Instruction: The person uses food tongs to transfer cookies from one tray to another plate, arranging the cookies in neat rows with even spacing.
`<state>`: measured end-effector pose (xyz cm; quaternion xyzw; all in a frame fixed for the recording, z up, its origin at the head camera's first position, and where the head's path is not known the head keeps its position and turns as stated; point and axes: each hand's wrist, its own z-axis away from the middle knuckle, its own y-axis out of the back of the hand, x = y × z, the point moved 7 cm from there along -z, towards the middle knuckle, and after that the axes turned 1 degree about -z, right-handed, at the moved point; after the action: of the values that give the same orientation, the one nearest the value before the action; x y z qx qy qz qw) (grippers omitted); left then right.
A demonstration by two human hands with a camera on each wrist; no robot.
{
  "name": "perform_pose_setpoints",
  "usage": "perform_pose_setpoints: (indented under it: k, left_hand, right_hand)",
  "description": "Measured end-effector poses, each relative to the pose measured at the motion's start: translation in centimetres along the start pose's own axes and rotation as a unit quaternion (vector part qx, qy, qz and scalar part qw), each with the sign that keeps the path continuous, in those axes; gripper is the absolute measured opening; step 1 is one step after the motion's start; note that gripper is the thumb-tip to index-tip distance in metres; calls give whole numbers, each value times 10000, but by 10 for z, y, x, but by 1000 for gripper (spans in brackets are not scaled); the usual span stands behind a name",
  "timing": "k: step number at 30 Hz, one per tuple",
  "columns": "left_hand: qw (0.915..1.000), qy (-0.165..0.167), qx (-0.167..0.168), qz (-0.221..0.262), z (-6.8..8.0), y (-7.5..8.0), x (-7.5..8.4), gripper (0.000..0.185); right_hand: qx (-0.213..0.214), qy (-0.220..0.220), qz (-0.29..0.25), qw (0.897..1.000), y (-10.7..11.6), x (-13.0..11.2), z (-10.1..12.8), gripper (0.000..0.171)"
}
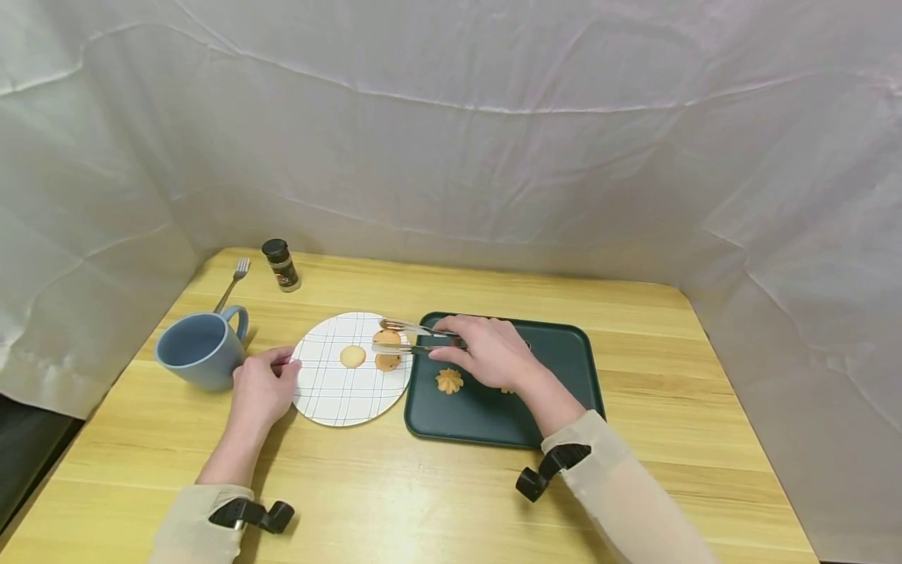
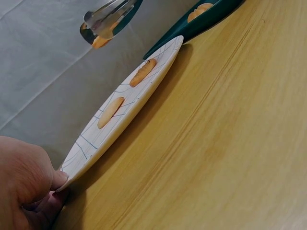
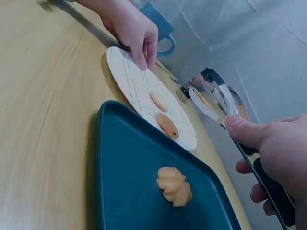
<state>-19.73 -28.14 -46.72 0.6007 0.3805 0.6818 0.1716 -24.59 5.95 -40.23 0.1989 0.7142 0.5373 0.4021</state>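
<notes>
My left hand (image 1: 262, 389) pinches the left rim of a round white plate (image 1: 338, 403) with blue check lines, thumb on top. In my right hand (image 1: 493, 352) is a pair of metal tongs (image 1: 423, 348), its tips over the plate's right side. Between the tips shows a golden cookie (image 2: 100, 43), above the plate in the left wrist view. A plain pale round cookie (image 1: 352, 356) and a darker cookie with chips (image 1: 387, 363) lie on the plate. A flower-shaped cookie (image 1: 449, 381) sits on the dark green tray (image 1: 472, 427), partly hidden under my right hand.
Left of my left hand stands a blue mug (image 1: 200, 352). Behind it lie a fork (image 1: 232, 282) and, upright, a black-capped spice jar (image 1: 282, 266). Another cookie (image 1: 506, 390) on the tray peeks out beneath my right hand. Pale curtains (image 1: 451, 157) surround the wooden table (image 1: 395, 501).
</notes>
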Motion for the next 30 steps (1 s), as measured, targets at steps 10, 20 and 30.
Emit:
perform_pose_setpoints:
  k: [10, 20, 30]
  left_hand:
    - [10000, 22, -25, 3, -1, -1, 1, 37]
    - [10000, 66, -22, 12, 0, 0, -1, 37]
    - [10000, 4, 11, -5, 0, 1, 0, 36]
  right_hand:
    - [-55, 239, -55, 9997, -9, -15, -13, 51]
    - [-75, 293, -36, 9995, -21, -29, -31, 49]
    - [-204, 359, 66, 9991, -35, -40, -48, 50]
